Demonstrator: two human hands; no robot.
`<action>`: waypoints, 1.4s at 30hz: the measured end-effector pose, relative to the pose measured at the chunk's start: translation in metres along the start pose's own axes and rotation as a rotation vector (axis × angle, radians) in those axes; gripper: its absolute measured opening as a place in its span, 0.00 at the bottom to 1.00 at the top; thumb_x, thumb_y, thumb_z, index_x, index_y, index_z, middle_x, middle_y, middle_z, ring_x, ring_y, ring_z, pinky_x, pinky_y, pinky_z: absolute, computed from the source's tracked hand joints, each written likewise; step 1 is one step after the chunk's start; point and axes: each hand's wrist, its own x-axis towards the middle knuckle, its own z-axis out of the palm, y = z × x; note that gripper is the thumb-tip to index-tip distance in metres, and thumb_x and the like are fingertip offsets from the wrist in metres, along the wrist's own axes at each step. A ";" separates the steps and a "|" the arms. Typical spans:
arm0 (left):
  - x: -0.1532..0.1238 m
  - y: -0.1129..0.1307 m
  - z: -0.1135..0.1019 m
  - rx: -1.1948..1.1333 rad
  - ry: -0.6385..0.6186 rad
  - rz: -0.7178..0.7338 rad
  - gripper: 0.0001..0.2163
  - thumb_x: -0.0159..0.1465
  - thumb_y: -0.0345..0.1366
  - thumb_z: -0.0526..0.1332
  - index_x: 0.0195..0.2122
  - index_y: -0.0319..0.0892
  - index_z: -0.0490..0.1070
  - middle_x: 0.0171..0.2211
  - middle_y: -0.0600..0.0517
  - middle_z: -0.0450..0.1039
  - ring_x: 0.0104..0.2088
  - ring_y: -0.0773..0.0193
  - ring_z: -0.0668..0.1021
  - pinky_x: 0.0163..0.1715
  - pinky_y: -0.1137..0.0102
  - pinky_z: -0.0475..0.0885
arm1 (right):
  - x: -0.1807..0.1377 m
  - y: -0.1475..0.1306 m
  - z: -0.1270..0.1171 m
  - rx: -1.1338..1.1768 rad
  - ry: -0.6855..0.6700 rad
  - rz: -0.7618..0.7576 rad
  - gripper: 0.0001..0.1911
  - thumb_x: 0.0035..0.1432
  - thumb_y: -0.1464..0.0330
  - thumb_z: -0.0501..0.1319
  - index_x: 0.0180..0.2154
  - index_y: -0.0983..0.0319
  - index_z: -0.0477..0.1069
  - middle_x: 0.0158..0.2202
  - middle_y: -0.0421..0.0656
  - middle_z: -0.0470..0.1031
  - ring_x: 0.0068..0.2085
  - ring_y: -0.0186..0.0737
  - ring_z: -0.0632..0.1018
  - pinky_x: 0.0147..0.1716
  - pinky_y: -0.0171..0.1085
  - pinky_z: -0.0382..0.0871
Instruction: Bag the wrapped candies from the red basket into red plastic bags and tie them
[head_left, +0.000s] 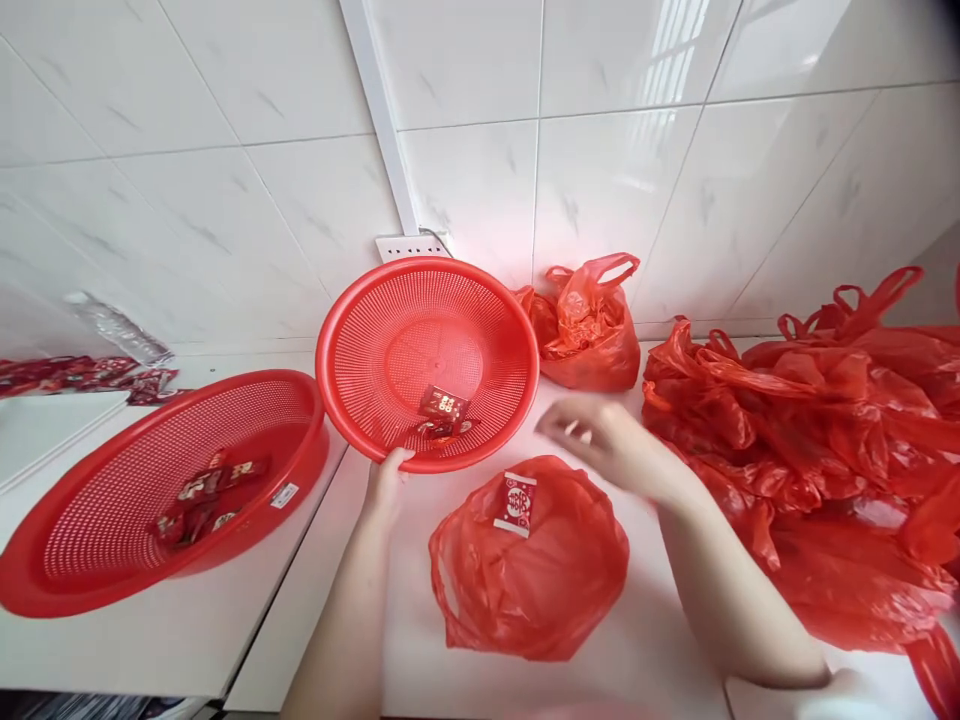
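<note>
My left hand (pixel 386 490) grips the near rim of a round red plastic colander (pixel 435 300), which is tilted so that its inside faces me. A few dark red printed packets (pixel 445 405) lie at the low side of it. My right hand (pixel 592 430) is in the air just right of the colander, fingers bent and blurred; I cannot make out anything in them. Below, between my arms, an opened red plastic bag (pixel 532 600) rests on the white table, with a red and white packet (pixel 516 504) at its far side.
On the left stands a second red colander (pixel 300 420) holding several packets (pixel 214 490). More packets (pixel 67 375) lie behind it. A tied red bag (pixel 589 330) sits by the tiled wall, below a power strip (pixel 412 246). Several filled red bags (pixel 810 450) are heaped at right.
</note>
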 end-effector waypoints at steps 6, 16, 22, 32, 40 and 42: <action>-0.001 0.004 0.002 -0.078 0.056 0.069 0.15 0.43 0.30 0.66 0.34 0.42 0.75 0.33 0.54 0.75 0.37 0.59 0.77 0.36 0.67 0.74 | -0.025 0.004 0.080 -0.349 -0.790 0.065 0.40 0.46 0.74 0.68 0.62 0.55 0.63 0.69 0.54 0.49 0.68 0.66 0.52 0.59 0.61 0.58; -0.017 0.016 0.008 -0.192 -0.074 0.206 0.16 0.50 0.32 0.64 0.42 0.43 0.76 0.44 0.50 0.77 0.47 0.53 0.77 0.46 0.61 0.74 | 0.011 0.004 0.108 -0.476 -0.416 0.047 0.26 0.61 0.69 0.57 0.61 0.60 0.64 0.66 0.55 0.58 0.64 0.63 0.62 0.56 0.58 0.64; -0.017 0.011 0.010 -0.174 -0.019 0.164 0.17 0.47 0.32 0.66 0.41 0.41 0.77 0.41 0.49 0.78 0.44 0.54 0.78 0.42 0.64 0.75 | 0.012 -0.045 0.072 -0.356 -0.356 -0.112 0.20 0.64 0.64 0.56 0.57 0.58 0.67 0.42 0.47 0.78 0.41 0.47 0.80 0.38 0.42 0.72; -0.019 0.001 0.017 -0.171 -0.027 0.078 0.14 0.47 0.32 0.67 0.37 0.39 0.76 0.37 0.51 0.77 0.40 0.58 0.78 0.44 0.64 0.73 | 0.026 -0.017 0.017 -0.486 0.366 0.460 0.43 0.53 0.48 0.63 0.65 0.59 0.55 0.70 0.57 0.45 0.68 0.66 0.50 0.59 0.66 0.52; -0.014 -0.002 0.014 -0.183 0.031 0.117 0.10 0.45 0.31 0.67 0.30 0.40 0.75 0.32 0.53 0.76 0.38 0.58 0.77 0.40 0.66 0.73 | 0.064 0.078 0.070 -0.507 0.044 0.900 0.58 0.49 0.49 0.65 0.70 0.61 0.36 0.69 0.67 0.40 0.63 0.73 0.59 0.50 0.62 0.64; -0.014 0.000 0.014 -0.189 0.033 0.136 0.11 0.45 0.31 0.67 0.31 0.41 0.75 0.33 0.53 0.76 0.39 0.58 0.77 0.40 0.65 0.73 | 0.063 0.084 0.083 -0.566 0.083 0.826 0.48 0.54 0.61 0.64 0.69 0.63 0.43 0.64 0.66 0.55 0.58 0.67 0.67 0.47 0.56 0.68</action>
